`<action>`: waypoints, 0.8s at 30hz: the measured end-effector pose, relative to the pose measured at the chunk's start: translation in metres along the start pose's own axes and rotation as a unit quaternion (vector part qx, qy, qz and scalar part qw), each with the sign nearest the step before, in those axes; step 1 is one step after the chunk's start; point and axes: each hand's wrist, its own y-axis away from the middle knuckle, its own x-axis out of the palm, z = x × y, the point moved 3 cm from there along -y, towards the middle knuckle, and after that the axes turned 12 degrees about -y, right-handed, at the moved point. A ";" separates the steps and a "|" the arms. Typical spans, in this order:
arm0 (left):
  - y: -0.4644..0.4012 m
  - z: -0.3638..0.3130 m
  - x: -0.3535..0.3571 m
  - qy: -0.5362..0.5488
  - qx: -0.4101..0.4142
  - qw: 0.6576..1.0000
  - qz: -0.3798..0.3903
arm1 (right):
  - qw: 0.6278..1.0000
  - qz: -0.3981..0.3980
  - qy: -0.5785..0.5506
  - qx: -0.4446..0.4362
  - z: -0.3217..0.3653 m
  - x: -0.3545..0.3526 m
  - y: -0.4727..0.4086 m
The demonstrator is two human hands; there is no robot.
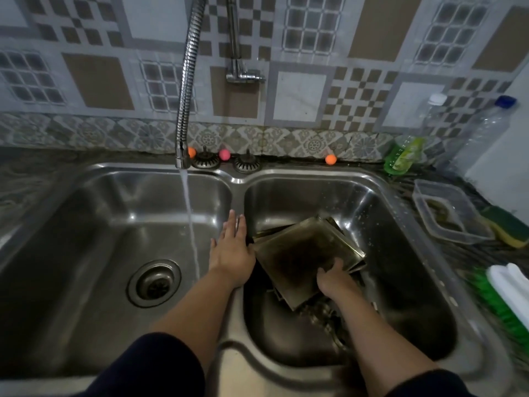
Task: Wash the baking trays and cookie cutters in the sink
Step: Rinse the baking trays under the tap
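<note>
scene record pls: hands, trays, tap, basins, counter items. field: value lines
left hand: open, fingers straight, over the divider between basins
right hand: grips near edge of top tray
trays: dark stack, tilted, in right basin
tap: running into left basin
left basin: no dishes, drain visible
right basin: holds the trays
counter, right: soap bottle, plastic tub, sponge, brush
cookie cutters: cannot make out

Dark square baking trays (303, 253) stacked, tilted, right basin.
</note>
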 end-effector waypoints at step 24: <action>-0.021 0.034 -0.194 -0.065 0.124 0.901 -0.410 | 0.895 0.009 -0.243 -0.373 0.280 -0.040 0.023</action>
